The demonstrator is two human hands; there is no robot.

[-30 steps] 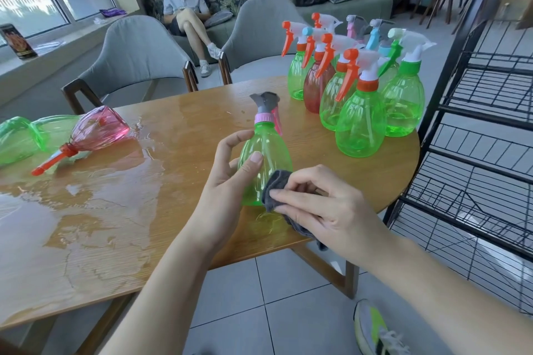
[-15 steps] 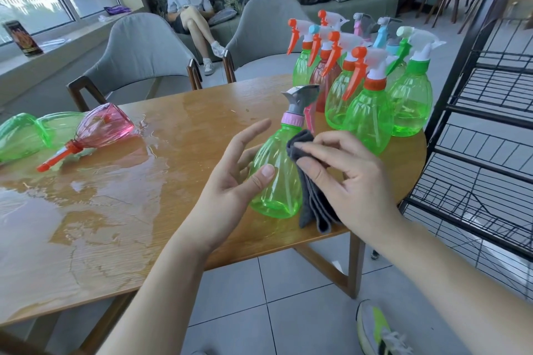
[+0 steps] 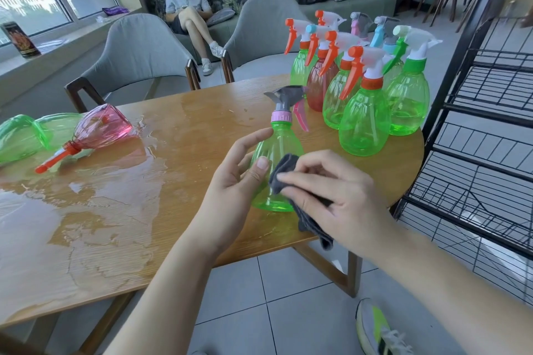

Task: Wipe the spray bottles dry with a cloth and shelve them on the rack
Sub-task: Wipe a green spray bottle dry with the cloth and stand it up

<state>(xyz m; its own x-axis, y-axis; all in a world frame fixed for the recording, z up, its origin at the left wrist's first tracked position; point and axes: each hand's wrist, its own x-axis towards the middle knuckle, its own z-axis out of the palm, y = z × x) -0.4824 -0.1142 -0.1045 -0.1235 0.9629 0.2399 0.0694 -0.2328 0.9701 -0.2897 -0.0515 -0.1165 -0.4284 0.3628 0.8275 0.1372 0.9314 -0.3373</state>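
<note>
Two hands are busy with one green spray bottle [image 3: 277, 153], the one with the grey nozzle, pink collar and pink trigger, which stands upright near the front edge of the wooden desk [image 3: 184, 124]. My left hand [image 3: 239, 181] grips it from the left, thumb pressed on the front of the body and fingers curved around the far side. My right hand [image 3: 331, 196] pinches a dark grey cloth [image 3: 284, 179] and presses it against the bottle's lower right side; the loose end of the cloth hangs past the desk's edge below my palm.

Just behind and to the right stands a tight cluster of upright spray bottles [image 3: 364, 121], mostly green with orange, blue or green triggers, and one reddish bottle [image 3: 318, 86] among them. At the far left a pink bottle [image 3: 101, 127] with an orange trigger lies on its side, touching green bottles [image 3: 26, 135] that also lie down. Around them a wide sheet of water [image 3: 95, 204] spreads across the left half of the desk.

Beside the desk on my right stands the black wire rack [image 3: 487, 112]. Two grey armchairs [image 3: 138, 52] face the desk's far side, and a seated person [image 3: 187, 6] is on the sofa beyond. My shoe [image 3: 377, 328] shows on the tiled floor.
</note>
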